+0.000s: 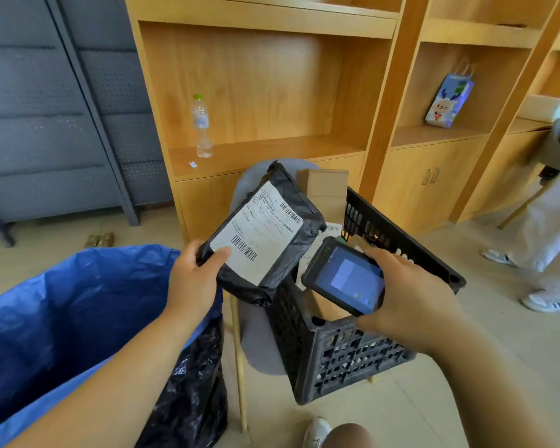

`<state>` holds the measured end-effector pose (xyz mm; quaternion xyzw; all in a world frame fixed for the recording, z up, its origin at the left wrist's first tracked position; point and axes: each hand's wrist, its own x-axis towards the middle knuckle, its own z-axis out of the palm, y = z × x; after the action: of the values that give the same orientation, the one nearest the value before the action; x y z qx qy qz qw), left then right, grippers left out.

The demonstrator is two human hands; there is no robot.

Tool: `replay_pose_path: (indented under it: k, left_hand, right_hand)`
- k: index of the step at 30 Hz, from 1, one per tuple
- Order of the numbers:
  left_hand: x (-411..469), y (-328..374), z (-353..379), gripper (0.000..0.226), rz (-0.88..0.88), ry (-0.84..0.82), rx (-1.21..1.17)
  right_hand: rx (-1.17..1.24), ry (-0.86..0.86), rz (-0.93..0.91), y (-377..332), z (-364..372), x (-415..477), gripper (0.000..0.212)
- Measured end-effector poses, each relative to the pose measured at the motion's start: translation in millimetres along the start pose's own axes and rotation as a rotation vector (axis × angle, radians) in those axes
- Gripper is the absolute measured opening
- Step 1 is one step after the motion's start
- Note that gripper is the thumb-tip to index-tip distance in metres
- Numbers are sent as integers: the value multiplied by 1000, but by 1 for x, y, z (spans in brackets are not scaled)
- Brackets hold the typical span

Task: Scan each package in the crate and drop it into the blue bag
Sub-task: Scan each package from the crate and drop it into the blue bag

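Head view: closest in, the blue bag [62,318] gapes open at lower left, with a black plastic bag [194,392] slumped against it. Left hand [191,279] grips the black poly package [291,253] by its lower corner, thumb on the white shipping label [256,234]. Two barcodes show, but the print's too blurry to read. Right hand [408,292] is wrapped round a handheld scanner [346,279], screen lit, just beside the package's right edge. Package sits above the left rim of the black crate [337,357], which has a cardboard box [324,192] in it. Farther back, a water bottle [202,127] and a cartoon gift bag [448,98] stand on the wooden shelves [272,153].
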<state>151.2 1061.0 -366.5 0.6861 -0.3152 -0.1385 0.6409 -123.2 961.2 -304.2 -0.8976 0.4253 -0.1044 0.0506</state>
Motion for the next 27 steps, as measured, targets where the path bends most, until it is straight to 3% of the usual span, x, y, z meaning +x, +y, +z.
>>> replay_pose_path:
  k: [6, 11, 18, 22, 27]
  left_hand:
    - [-18, -33, -91, 8, -104, 240, 58]
    - [-11, -53, -154, 14, -213, 410, 270]
    - [13, -75, -163, 27, -414, 108, 611]
    - [15, -71, -138, 18, -380, -69, 607]
    - [24, -43, -80, 25, -248, -246, 589]
  right_hand:
    - [40, -42, -135, -52, 18, 24, 92]
    - [85, -93, -198, -89, 30, 32, 88]
    - [77, -142, -207, -97, 39, 33, 88]
    - [57, -134, -146, -81, 33, 33, 89]
    - [42, -85, -55, -42, 19, 33, 91]
